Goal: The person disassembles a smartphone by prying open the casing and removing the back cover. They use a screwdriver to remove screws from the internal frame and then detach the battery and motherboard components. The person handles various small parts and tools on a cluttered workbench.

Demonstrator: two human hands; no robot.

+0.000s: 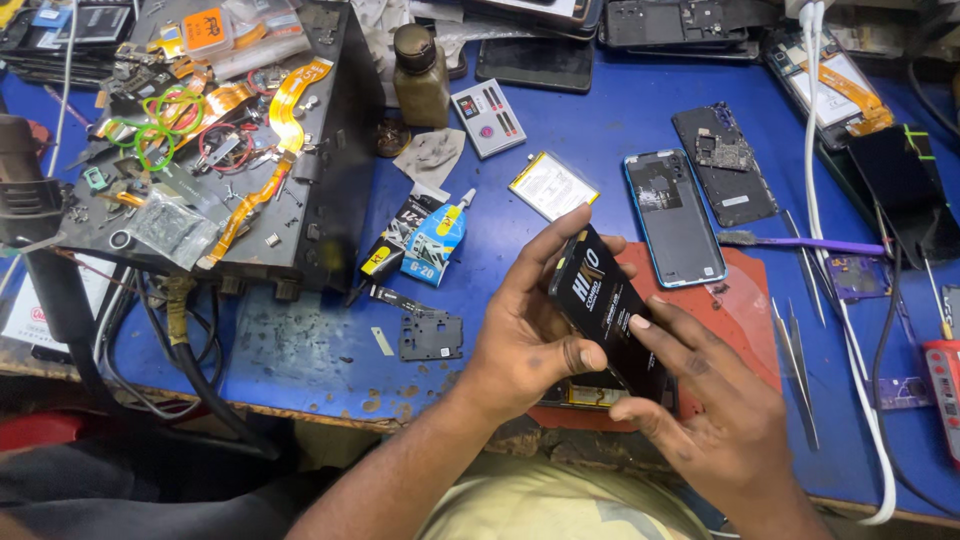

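We see both hands raised over the near edge of the blue workbench (600, 130), gripping 1 flat black battery pack (606, 308) between them; the left hand (525, 335) wraps it from the left, fingers curled behind its upper edge and thumb pressed on its lower face; the right hand (715, 410) closes on it from below right, thumb laid on the front; the pack is tilted, held above a red mat (745, 310); on that mat's far edge lies an opened phone (673, 215) with a blue rim; just beyond it rests a white-and-yellow battery (552, 185); left of the hands lie a blue glue tube (437, 240) and a small dark metal plate (431, 336); tweezers (797, 365) lie right of the mat.
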